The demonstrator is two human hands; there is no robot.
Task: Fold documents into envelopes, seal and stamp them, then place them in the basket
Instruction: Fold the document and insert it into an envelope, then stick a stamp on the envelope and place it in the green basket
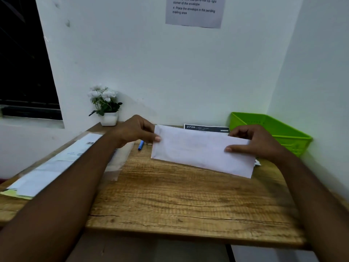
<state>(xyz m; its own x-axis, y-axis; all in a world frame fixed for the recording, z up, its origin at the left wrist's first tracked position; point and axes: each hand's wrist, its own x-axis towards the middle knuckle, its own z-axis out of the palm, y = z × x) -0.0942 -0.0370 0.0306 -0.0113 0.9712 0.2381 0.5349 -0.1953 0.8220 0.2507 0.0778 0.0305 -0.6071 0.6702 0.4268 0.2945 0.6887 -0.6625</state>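
Gripping envelope (200, 150), both hands; flap apparently unsealed.

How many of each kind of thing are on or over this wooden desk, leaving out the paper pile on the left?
White paper envelope: 1
Blue pen: 1
Green plastic basket: 1
White pot of white flowers: 1
Printed sheet with black header: 1
Total: 5

Corner of a room with a grained brown wooden surface (188, 201).
The pale painted back wall (170, 72) meets a side wall (317, 72) at right; a dark window (22, 63) with a white sill (32, 123) sits at left; a grey printed notice (194, 17) hangs high.
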